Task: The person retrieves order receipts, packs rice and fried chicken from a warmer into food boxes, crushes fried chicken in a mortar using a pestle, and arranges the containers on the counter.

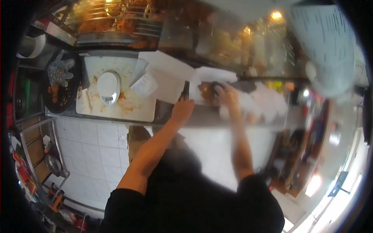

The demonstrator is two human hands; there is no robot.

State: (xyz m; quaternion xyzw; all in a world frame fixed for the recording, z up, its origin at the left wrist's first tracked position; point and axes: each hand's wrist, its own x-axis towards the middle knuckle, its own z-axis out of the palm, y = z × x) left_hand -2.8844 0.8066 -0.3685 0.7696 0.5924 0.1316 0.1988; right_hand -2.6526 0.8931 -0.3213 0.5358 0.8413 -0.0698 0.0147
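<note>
Black-sleeved arms stretch both hands forward over the counter.

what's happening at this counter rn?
One person, both hands at work. The left hand holds a slim dark item. The right hand is over brown food at an open white box; blur hides its exact grip. To the left, a scale sits on a crumb-strewn board, and a clear glove lies in a black pan.
</note>
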